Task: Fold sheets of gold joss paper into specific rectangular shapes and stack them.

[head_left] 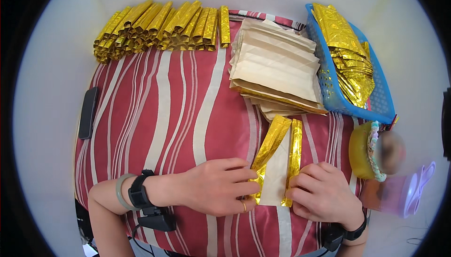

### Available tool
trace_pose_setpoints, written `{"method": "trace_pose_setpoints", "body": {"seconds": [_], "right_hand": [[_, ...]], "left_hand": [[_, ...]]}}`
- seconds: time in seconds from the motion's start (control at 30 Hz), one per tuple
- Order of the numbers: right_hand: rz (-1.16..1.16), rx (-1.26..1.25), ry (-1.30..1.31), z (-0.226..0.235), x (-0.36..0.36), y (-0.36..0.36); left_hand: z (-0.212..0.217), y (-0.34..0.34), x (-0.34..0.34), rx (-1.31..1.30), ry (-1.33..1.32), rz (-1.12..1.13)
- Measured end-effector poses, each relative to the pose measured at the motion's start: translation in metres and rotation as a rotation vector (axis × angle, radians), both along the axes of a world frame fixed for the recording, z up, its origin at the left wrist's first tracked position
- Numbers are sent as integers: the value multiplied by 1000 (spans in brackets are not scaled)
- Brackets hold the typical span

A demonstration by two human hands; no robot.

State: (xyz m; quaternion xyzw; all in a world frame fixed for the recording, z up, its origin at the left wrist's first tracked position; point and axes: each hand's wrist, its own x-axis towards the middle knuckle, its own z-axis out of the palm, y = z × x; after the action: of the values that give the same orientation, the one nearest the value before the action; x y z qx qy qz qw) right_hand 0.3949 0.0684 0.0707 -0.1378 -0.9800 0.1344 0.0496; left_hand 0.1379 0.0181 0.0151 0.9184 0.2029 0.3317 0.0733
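A sheet of gold foil paper point(276, 177) lies in front of me, cream side up. Both its long edges are folded inward as gold strips; the left strip stands up at an angle in its far part, while the right one runs nearly straight. My left hand point(223, 186) has its fingers closed over the near part of the left fold, with a ring on one finger. At the right fold, my right hand point(324, 192) is curled with its fingertips on the gold edge. Both thumbs are mostly hidden.
Beyond the sheet sits a stack of cream-backed paper point(277, 64). Several rolled gold tubes point(171, 22) are piled far left. A blue basket point(329, 85) holds folded gold pieces point(343, 45). A phone point(88, 112) lies left; a yellow container point(361, 151) and a purple cup point(392, 196) stand right.
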Motion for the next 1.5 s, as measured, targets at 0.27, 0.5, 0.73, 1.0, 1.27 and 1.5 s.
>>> {"method": "trace_pose_setpoints", "body": {"seconds": [0.27, 0.5, 0.73, 1.0, 1.27, 1.5], "right_hand": [[-26, 27, 129, -9, 1, -6], [-29, 82, 202, -17, 0, -1], [-30, 37, 197, -20, 0, -1], [-131, -151, 167, -18, -3, -1], [-184, -139, 209, -20, -8, 2], [-53, -160, 184, -19, -2, 6]], "left_hand": [[1, -15, 1, -42, 100, -18], [5, -12, 6, -261, 30, 212], [1, -10, 5, -195, -13, 319], [8, -12, 7, -311, -12, 417], [10, -13, 7, -399, 3, 457], [5, -12, 2, -324, 74, 254]]}}
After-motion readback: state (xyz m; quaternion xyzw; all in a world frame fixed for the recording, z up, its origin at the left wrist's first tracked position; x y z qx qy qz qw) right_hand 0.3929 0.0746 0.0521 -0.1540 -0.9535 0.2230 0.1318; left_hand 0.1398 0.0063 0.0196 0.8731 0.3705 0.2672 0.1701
